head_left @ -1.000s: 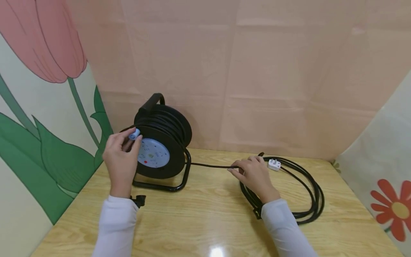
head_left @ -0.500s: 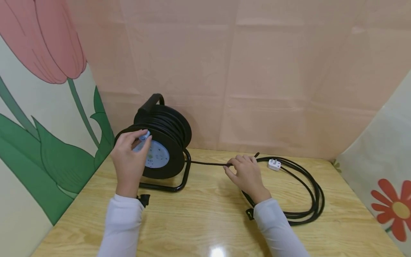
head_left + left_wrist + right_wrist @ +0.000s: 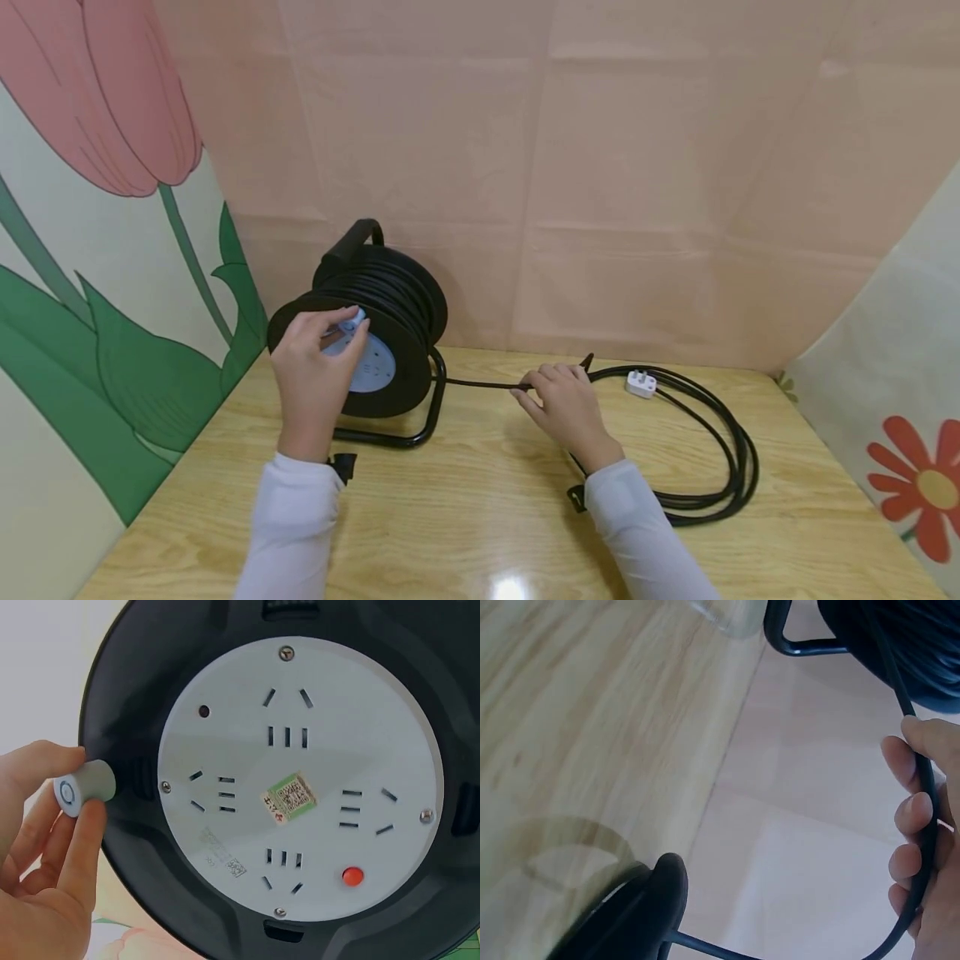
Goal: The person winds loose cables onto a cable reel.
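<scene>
My left hand (image 3: pixel 311 362) pinches a light blue crank knob (image 3: pixel 96 780) between thumb and fingers, near the rim of a black cable reel (image 3: pixel 411 371). In the left wrist view the reel's round socket panel (image 3: pixel 247 765) faces me, with slots and a red button (image 3: pixel 352 876). Black cable is wound on the drum, and one length of cable (image 3: pixel 480 384) runs from it to the right. That length passes through my right hand (image 3: pixel 566 408), whose fingers curl round it in the right wrist view.
To the right lies a loose coil of black cable (image 3: pixel 744 467) on the wooden table (image 3: pixel 450 517). A white three-pin plug (image 3: pixel 641 383) lies inside the coil's far edge. The reel stands on a black tube frame (image 3: pixel 382 439) near the pink back wall (image 3: pixel 615 192).
My left hand has moved right along the reel's face with the knob. My right hand, holding the cable, has shifted left towards the reel.
</scene>
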A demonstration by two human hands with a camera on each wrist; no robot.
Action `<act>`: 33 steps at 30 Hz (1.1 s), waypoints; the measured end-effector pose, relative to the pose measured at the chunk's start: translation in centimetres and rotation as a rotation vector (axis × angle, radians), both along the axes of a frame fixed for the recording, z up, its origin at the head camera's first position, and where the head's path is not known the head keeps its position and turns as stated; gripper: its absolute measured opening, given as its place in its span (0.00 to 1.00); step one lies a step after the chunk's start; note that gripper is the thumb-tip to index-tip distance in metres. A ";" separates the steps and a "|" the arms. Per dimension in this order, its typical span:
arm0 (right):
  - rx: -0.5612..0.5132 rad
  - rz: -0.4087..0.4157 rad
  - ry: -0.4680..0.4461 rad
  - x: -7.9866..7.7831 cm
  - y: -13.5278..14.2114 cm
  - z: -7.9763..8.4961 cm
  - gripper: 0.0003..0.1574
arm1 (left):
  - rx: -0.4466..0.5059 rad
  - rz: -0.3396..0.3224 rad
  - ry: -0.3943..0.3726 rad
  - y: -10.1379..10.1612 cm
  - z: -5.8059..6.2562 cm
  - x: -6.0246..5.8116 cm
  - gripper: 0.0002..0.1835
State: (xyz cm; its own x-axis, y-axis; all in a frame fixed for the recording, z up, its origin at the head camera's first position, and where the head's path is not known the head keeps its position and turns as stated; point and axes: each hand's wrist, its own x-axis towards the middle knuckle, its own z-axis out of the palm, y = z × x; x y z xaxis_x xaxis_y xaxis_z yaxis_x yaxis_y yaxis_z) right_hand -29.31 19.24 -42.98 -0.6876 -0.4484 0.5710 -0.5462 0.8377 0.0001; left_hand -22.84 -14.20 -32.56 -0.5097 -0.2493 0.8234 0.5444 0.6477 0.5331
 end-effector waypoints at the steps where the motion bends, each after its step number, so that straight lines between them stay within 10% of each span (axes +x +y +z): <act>1: -0.007 0.005 0.010 -0.1 -0.1 0.0 0.14 | 0.000 -0.005 0.001 0.1 0.0 0.0 0.10; 33: -0.014 0.076 -0.061 -1.5 -3.9 -0.1 0.08 | -0.061 -0.075 -0.187 3.1 -1.4 0.3 0.12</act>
